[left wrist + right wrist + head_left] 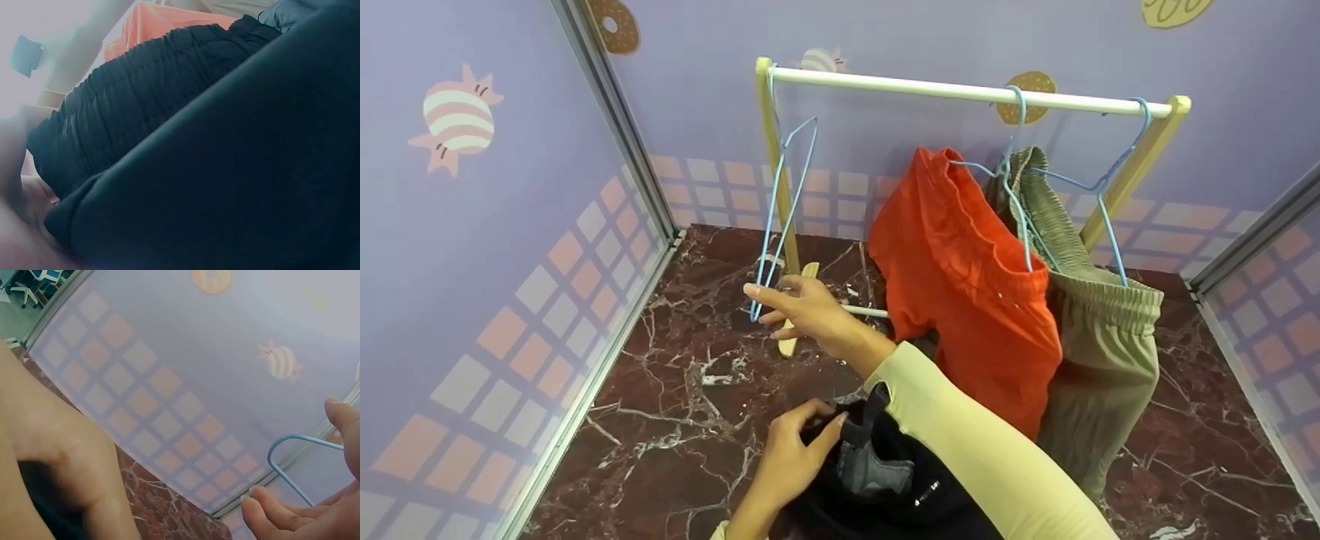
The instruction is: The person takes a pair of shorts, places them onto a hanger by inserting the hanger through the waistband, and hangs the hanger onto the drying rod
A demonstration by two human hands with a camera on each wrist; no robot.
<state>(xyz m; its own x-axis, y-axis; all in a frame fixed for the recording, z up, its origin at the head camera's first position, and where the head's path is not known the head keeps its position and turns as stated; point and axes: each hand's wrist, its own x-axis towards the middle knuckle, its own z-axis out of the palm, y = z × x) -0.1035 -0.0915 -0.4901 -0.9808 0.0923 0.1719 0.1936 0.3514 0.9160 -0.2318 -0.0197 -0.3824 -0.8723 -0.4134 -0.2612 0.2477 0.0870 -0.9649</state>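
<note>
Black pants [892, 510] with a gathered elastic waistband [140, 95] are bunched low in the head view. My left hand [791, 457] pinches their waistband edge between thumb and fingers. Across it reaches my right arm, so part of the pants is hidden. At the rack's left end hangs a bare light-blue wire hanger [772, 232]. My right hand [821, 311] is at its lower end, thumb and fingers spread apart. In the right wrist view the hanger's rounded corner [273, 453] lies between thumb and fingers, which are not closed on it.
A rack with a white rail [900, 82] and wooden posts stands against the patterned wall [870, 37]. Orange pants [960, 277] and olive pants [1110, 360] hang on blue hangers to the right. The floor [660, 450] is dark red marble.
</note>
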